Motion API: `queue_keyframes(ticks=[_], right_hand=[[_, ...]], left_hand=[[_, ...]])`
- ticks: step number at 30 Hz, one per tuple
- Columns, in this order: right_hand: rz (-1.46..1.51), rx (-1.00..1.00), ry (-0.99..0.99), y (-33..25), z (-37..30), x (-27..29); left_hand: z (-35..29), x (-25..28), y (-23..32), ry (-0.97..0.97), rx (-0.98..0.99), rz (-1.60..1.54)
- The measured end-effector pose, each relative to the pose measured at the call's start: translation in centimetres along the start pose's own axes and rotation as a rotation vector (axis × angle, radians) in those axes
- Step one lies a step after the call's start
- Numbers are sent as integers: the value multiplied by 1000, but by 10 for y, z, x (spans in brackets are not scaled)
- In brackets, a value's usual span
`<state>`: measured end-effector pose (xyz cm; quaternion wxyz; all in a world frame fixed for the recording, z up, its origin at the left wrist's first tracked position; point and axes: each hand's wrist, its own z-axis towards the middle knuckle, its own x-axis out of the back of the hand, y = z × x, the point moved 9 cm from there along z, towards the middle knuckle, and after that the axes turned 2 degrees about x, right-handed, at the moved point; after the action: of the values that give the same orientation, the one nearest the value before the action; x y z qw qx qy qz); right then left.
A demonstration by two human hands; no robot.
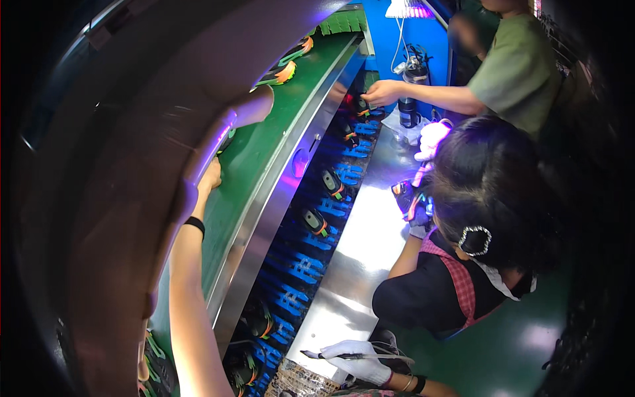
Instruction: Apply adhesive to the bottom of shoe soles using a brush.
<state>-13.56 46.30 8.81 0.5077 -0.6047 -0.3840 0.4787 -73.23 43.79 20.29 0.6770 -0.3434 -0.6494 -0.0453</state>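
My left arm reaches up over the green belt, a black band round its wrist. My left hand [210, 177] is curled at a dark shoe [227, 141], a strip of which shows past the hood; most of the fingers are hidden. Low in the view, my right hand [357, 362], in a white glove, is closed round a thin brush [314, 354] with a dark tip and a pale tube trailing from it. The brush lies over the metal ledge [331, 324]. Beside the glove is a dark object I cannot make out.
A brown hood [126, 165] overhangs the green belt [264, 145]. Dark shoes [315, 221] stand on a lower, blue-marked belt. On the right, a co-worker in a checked apron [456, 271] handles a shoe [403, 197]; another's arm [436, 96] reaches in beneath a lamp.
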Motion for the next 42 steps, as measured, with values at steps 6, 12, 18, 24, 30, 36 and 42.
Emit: queue_keyframes(ticks=[6, 12, 18, 24, 30, 36, 42], right_hand=[[39, 77, -187, -16, -8, -21], [1, 195, -275, -35, -28, -40], [18, 161, -264, -50, -48, -52], [13, 153, -299, -35, -64, -74], [-103, 147, -252, -33, -83, -78], [-24, 51, -108, -37, -92, -64], [-194, 247, 17, -46, -96, -61]], left_hand=[[-125, -12, -52, 238, -120, -438], [-318, -11, -92, 218, -46, -872], [-451, -52, -148, 116, 531, -1232], [-469, -97, -162, 391, 693, -1211], [-462, -129, -143, 308, 730, -2008], [-534, -148, -184, 580, 600, -2199], [-628, -105, -141, 657, 670, -2141]])
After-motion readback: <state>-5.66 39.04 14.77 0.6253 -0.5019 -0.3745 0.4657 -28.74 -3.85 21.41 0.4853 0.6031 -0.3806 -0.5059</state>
